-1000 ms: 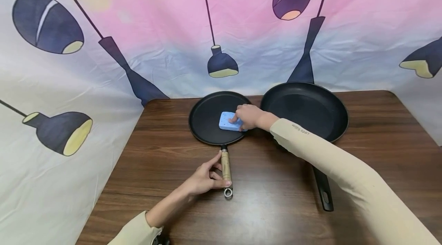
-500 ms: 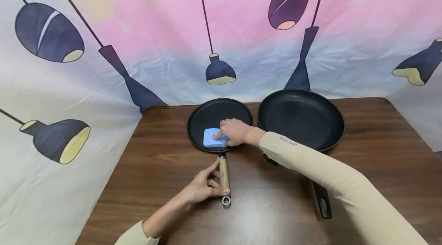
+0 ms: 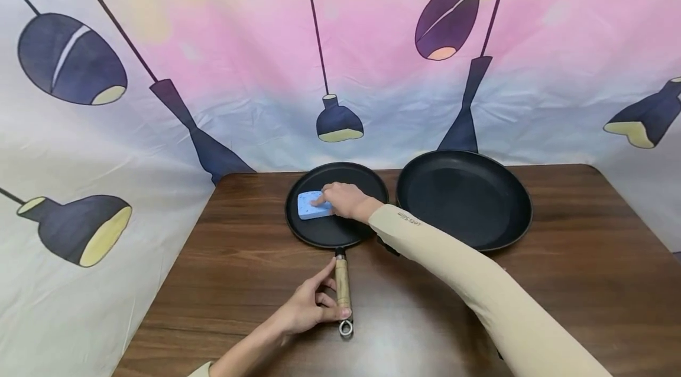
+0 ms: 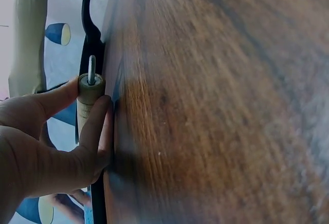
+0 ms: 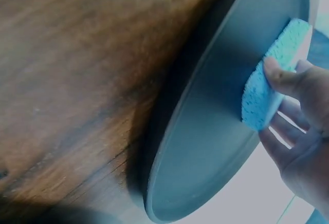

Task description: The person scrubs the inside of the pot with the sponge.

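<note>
A flat black pan (image 3: 340,235) with a low rim lies on the table, its wooden handle (image 3: 343,285) pointing toward me. My left hand (image 3: 305,309) grips that handle, thumb near the metal ring end and fingers along its side. In the left wrist view the handle (image 4: 85,108) shows end-on between thumb and fingers. On the pan's left half sits a light blue sponge (image 3: 311,205), which my right hand (image 3: 347,200) holds from its right side. The right wrist view shows the thumb on one face of the sponge (image 5: 275,75), its edge against the pan surface (image 5: 216,100).
A larger, deeper black frying pan (image 3: 463,200) lies just to the right, its handle mostly hidden under my right sleeve (image 3: 457,259). The brown wooden table (image 3: 239,235) ends at a cloth backdrop (image 3: 255,58) printed with lamps.
My right hand has swept the sponge from the pan's right side toward the front, then to its left half. My left hand keeps its grip on the handle. The head view has tilted up.
</note>
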The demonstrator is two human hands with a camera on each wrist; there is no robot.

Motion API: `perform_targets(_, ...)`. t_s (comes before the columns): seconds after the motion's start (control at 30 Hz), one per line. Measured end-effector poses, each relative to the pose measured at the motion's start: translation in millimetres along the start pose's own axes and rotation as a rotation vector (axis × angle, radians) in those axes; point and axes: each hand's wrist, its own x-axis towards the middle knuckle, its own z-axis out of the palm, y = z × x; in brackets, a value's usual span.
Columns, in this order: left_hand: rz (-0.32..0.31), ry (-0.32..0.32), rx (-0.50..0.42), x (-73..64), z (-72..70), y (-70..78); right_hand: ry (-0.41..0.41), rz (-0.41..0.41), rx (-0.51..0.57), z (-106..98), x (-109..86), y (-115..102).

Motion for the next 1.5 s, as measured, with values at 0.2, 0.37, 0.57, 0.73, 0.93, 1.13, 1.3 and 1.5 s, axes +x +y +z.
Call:
perform_targets(0.2, 0.003, 0.015, 0.013, -6.2, 3.5, -2.9, 0.034, 0.107, -0.081, 7.6, 16.8, 12.8)
perform_targets(0.37, 0.016, 0.027, 0.036, -7.6, 4.5, -2.2, 0.05, 0.198, -0.098, 5.4, 22.5, 30.3)
perform_targets(0.57, 0.003, 0.042, 0.041, -0.4, 2.5, 3.1, 0.057, 0.298, -0.122, -6.4, 16.9, 47.7)
perform_targets(0.73, -0.001, 0.035, 0.021, 0.9, 0.6, 5.5, 0.026, 0.303, -0.054, -15.9, 4.7, 56.4)
perform_targets(0.93, -0.01, 0.035, 0.002, -2.5, 0.9, 3.6, -0.072, 0.215, 0.03, -23.9, -21.7, 62.6)
perform_targets(1.13, -0.005, 0.011, -0.015, -2.0, 0.9, 3.6, -0.098, 0.106, 0.044, -21.5, -49.8, 62.8)
perform_targets(1.3, -0.01, 0.0, -0.016, 0.1, 1.1, 4.3, -0.095, 0.065, 0.038, -16.5, -63.3, 56.8)
perform_targets(1.5, -0.02, 0.001, -0.021, -2.1, 0.4, 5.2, -0.071, -0.006, 0.03, -8.5, -68.9, 39.2)
